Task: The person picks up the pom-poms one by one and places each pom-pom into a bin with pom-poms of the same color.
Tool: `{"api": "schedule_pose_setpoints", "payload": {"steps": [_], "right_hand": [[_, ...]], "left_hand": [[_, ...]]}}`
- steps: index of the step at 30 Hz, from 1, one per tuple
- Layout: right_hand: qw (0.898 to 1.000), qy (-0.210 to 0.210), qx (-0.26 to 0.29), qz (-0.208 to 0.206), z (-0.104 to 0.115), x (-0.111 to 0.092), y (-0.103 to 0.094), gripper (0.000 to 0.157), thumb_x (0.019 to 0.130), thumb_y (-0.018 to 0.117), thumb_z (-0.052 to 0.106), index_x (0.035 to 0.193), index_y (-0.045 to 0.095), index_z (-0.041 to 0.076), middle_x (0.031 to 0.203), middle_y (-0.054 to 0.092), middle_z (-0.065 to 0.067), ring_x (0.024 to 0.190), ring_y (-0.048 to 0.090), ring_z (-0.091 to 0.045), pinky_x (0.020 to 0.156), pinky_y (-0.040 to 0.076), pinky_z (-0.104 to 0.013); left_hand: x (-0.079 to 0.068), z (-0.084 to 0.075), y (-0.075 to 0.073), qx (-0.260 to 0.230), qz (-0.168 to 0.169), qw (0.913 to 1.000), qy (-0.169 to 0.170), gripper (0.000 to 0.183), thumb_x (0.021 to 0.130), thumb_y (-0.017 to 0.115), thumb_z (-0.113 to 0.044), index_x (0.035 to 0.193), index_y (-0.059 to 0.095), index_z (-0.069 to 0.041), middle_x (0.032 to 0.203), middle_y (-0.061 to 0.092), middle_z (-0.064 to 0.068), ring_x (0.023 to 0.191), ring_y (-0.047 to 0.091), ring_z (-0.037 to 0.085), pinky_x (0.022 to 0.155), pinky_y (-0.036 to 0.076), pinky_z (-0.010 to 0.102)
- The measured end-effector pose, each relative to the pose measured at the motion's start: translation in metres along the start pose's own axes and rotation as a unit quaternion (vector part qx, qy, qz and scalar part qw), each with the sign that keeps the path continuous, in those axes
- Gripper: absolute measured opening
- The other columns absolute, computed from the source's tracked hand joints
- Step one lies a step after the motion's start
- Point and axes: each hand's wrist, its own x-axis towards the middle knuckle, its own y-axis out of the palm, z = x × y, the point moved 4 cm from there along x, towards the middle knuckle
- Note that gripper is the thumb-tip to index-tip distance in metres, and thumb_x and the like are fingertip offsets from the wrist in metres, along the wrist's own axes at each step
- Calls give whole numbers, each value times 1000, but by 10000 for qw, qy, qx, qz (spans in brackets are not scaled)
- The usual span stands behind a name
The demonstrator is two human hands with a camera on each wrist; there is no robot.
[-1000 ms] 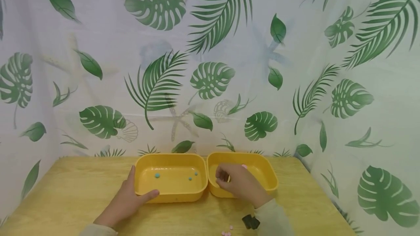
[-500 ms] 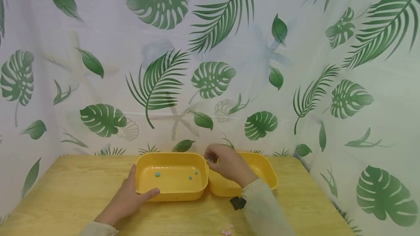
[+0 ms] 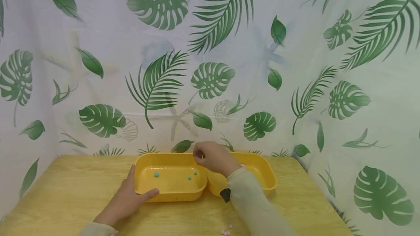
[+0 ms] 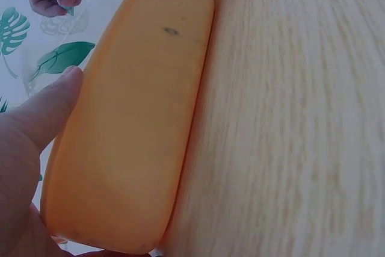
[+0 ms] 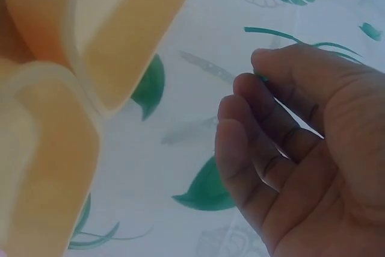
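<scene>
The left hand [image 3: 126, 197] holds the near left corner of the left yellow tub [image 3: 172, 196], thumb over its front rim and fingers along its left end. In the left wrist view that thumb [image 4: 57, 103] lies on the tub's rim. Above the left tub's right end, the right hand [image 3: 214, 157] pinches a small teal piece [image 5: 260, 77] between thumb and index finger; the fingers mostly cover it. Three small teal pieces lie in the left tub, the largest teal piece [image 3: 156, 174] on the left and two near the right.
A second yellow tub [image 3: 267, 183] adjoins on the right, partly hidden by the right forearm; a pink bit [image 3: 242, 165] shows inside. Several small pink pieces [image 3: 225, 232] lie on the wooden table [image 3: 183, 217] at its near edge. A leaf-print sheet [image 3: 210, 126] hangs behind.
The right hand has risen out of the right tub and moved left to above the left tub, pinching the teal piece. The left hand stays in place on the left tub.
</scene>
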Motion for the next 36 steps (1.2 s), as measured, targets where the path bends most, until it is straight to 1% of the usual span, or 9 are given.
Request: {"api": "schedule_pose_setpoints", "payload": {"steps": [6,11,14,17,21,25,29,32,36], "right_hand": [[9991,-7,-296,292,0,12,15,6,93,72,11,90,70,15,81,62,8,77,55,-12,73,50,-27],[9970,204,-427,606,-1,23,24,7,93,73,10,89,70,15,84,63,6,77,55,-13,74,51,-29],[9950,395,-503,761,-3,30,28,8,93,74,10,89,71,16,86,65,6,78,57,-12,76,53,-30],[9923,538,-652,908,-7,36,34,8,91,74,9,88,71,16,84,64,7,77,56,-12,73,52,-29],[9894,592,-816,1049,-14,43,42,9,89,74,9,84,70,15,80,61,8,73,55,-11,68,49,-28],[9878,582,-928,1108,-19,45,50,13,87,78,8,81,71,17,80,62,9,72,56,-10,68,51,-28],[9860,579,-1024,1185,-21,46,56,17,84,82,7,80,71,19,81,66,10,74,58,-10,72,54,-29],[9856,513,-1131,1149,-23,48,60,17,84,82,7,81,71,19,82,66,10,75,58,-10,72,55,-30],[9857,394,-1294,1005,-24,53,62,19,83,80,7,79,68,20,78,62,10,71,55,-10,68,52,-28]], "left_hand": [[0,1,0,-90,-12,10000,38,133,87,72,-66,161,-15,3,162,11,42,148,18,61,117,23,72],[0,2,-1,-157,-13,9998,106,132,88,73,-64,161,-14,3,162,10,42,149,15,60,117,20,71],[0,2,-2,-169,-30,9998,121,132,87,74,-64,161,-13,4,162,11,42,148,16,61,117,21,72],[0,2,-2,-186,-54,9997,135,132,87,74,-63,161,-12,4,162,12,42,148,18,61,117,21,71],[2,3,-1,-223,-96,9996,167,132,87,75,-62,162,-12,3,163,12,41,148,19,60,117,22,71],[3,3,2,-306,-99,9992,227,131,87,75,-62,162,-11,2,164,12,39,149,20,58,118,24,70],[4,2,2,-335,-94,9990,279,131,87,76,-62,162,-10,2,165,12,38,149,21,58,117,25,70],[2,2,0,-323,-127,9990,270,130,87,76,-61,163,-9,2,164,13,39,149,22,58,117,26,71],[1,4,-3,-261,-175,9992,264,130,87,76,-62,162,-9,2,163,13,40,148,23,58,116,26,71]]}}
